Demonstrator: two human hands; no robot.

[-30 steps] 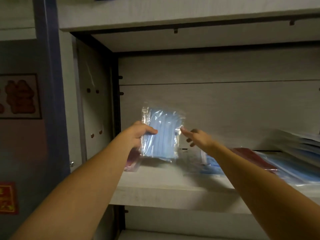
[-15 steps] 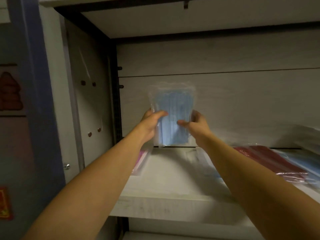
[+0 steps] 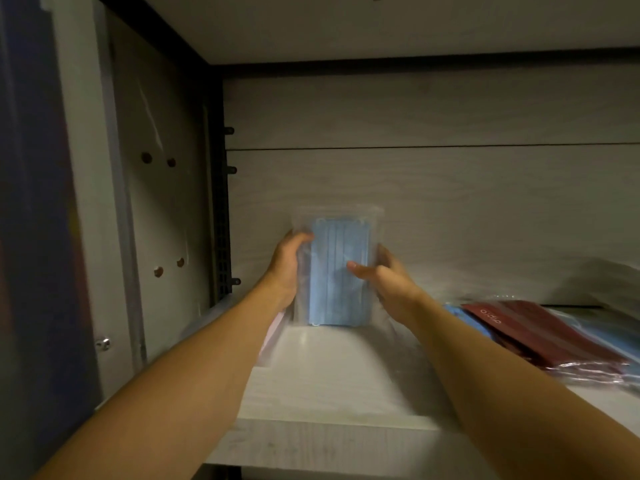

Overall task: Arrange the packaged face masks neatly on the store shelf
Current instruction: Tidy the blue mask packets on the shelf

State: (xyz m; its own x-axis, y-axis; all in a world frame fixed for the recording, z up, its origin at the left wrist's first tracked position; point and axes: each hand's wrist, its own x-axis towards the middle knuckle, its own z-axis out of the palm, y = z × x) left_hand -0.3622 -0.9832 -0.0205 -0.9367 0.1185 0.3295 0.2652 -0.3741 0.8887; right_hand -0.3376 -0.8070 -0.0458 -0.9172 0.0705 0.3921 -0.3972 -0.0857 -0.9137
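Note:
A clear plastic pack of blue face masks [image 3: 334,271] stands upright near the back wall of the pale wooden shelf [image 3: 332,386], its lower edge at the shelf board. My left hand [image 3: 287,268] grips its left side and my right hand [image 3: 384,278] holds its right side, thumb across the front. To the right lie flat packs: dark red masks [image 3: 540,334] on top of blue ones [image 3: 460,317]. A pinkish pack [image 3: 273,336] peeks out under my left forearm.
The shelf's left side panel [image 3: 162,216] with round pegs stands close to the left of the held pack. An upper shelf board [image 3: 381,26] roofs the compartment. More blurred packs [image 3: 616,289] sit at the far right. Bare board lies in front of the upright pack.
The blue pack was held by my left hand alone; my right hand joined. Both hands carried it back to the wall and lowered it upright onto the board.

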